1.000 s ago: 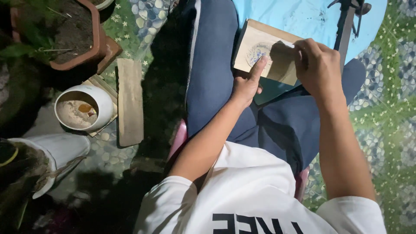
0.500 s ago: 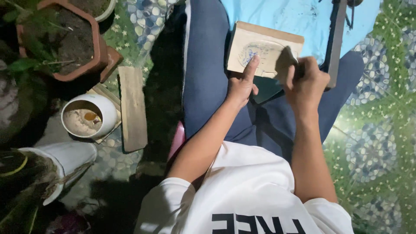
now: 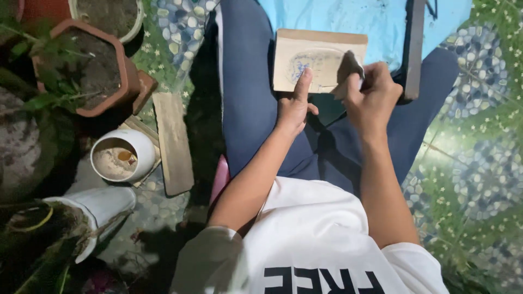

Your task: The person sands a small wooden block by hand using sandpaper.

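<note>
A pale rectangular wooden board (image 3: 318, 57) with a faint round blue drawing on it rests on my lap, over my dark blue trousers. My left hand (image 3: 294, 103) steadies its near edge, with the index finger stretched out and pressing on the drawing. Gripped in my right hand (image 3: 373, 95) is a small dark folded piece (image 3: 348, 68), possibly sandpaper, which lies against the board's right side. A light blue cloth (image 3: 354, 16) lies under the board's far end.
A long dark bar (image 3: 414, 49) lies across the cloth at the right. To my left are a wooden plank (image 3: 174, 144), a white pot of sandy soil (image 3: 120, 158), a brown hexagonal planter (image 3: 92, 71) and a tipped white pot (image 3: 92, 209). The ground is pebble-patterned.
My right hand has slid from the board's right edge toward me and now holds the dark piece up against the board. The left index finger has straightened onto the drawing.
</note>
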